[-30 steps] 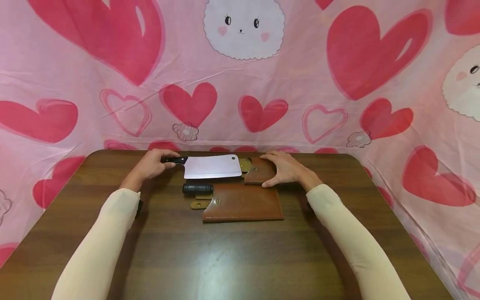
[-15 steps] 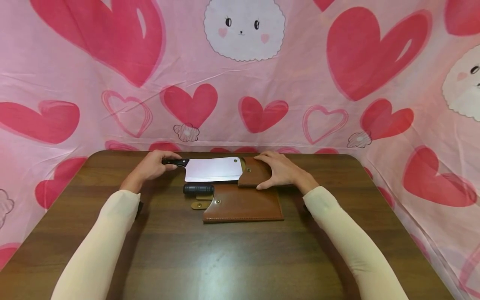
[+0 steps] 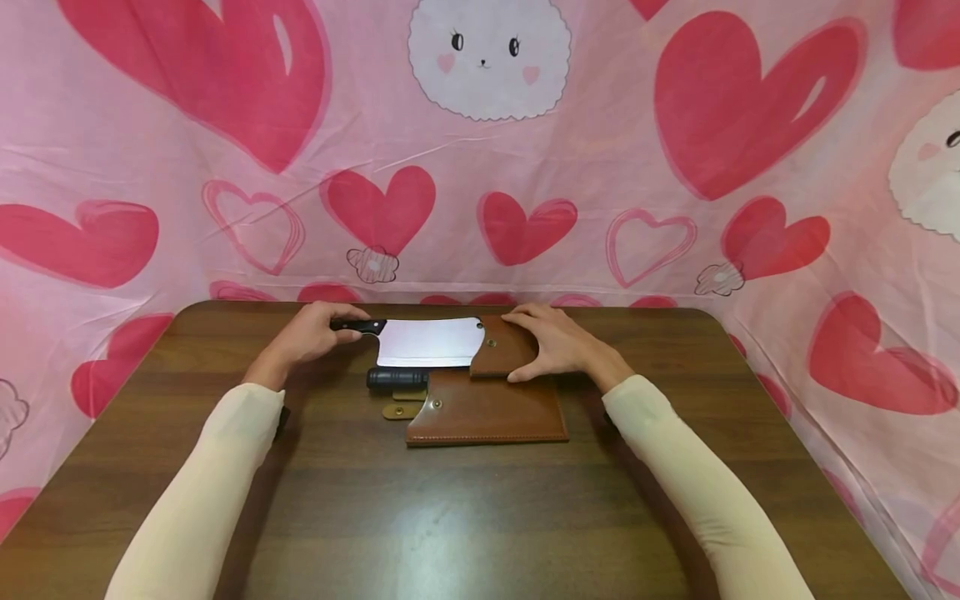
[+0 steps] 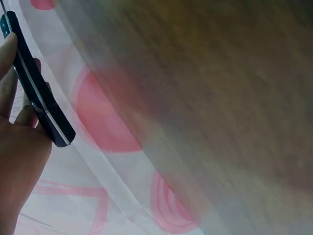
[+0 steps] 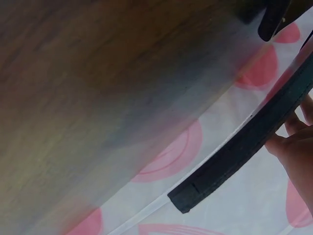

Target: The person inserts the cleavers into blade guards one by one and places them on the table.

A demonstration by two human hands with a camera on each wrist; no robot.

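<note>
A steel cleaver [image 3: 426,342] lies flat at the far side of the wooden table [image 3: 420,517]. My left hand [image 3: 311,331] grips its black handle [image 3: 358,326], which also shows in the left wrist view as the black handle [image 4: 38,88] against my fingers. My right hand [image 3: 553,342] holds a small brown leather sheath [image 3: 504,350] by its right end, fingers curled over its far edge. The blade's tip sits inside the sheath's mouth. The right wrist view catches only the sheath's dark edge [image 5: 244,147] and fingertips [image 5: 293,147].
A larger brown leather sheath [image 3: 487,408] lies just nearer to me, with a second knife's black handle [image 3: 396,378] sticking out on its left and a snap strap [image 3: 401,410] beside it. A pink heart-print cloth [image 3: 480,167] hangs behind and beside the table.
The small sheath has slid left and the cleaver a little right, so the blade's tip, formerly apart from the sheath, now sits in its mouth. Both hands kept their holds.
</note>
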